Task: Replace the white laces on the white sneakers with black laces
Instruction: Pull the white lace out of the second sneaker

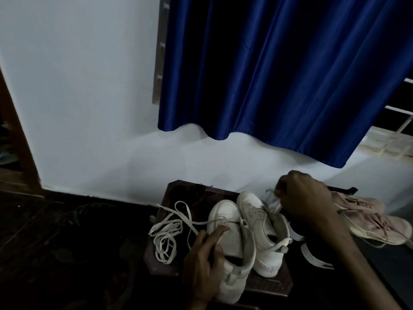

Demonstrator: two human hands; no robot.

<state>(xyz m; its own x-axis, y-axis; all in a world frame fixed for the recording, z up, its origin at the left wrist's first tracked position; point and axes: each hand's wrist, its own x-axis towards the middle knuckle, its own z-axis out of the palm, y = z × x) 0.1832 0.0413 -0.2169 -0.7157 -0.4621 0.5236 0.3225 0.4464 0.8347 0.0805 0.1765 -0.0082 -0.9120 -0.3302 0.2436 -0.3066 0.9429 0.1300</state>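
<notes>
Two white sneakers stand side by side on a small dark wooden table [263, 285]. My left hand [205, 262] grips the left sneaker [232, 245] along its side. A loose white lace [167, 233] lies in a tangle on the table, left of that shoe, and one strand still runs to its eyelets. My right hand [301, 193] is curled above the right sneaker [261, 222] and pinches a pale lace at its front. Something thin and dark, maybe a black lace [201, 191], lies at the table's far edge; the light is too dim to be sure.
A pair of pink sneakers [368, 218] lies to the right of the white ones. A dark shoe with a white sole [312, 253] lies under my right forearm. A white wall and a blue curtain [279, 74] stand behind the table. The floor on the left is dark.
</notes>
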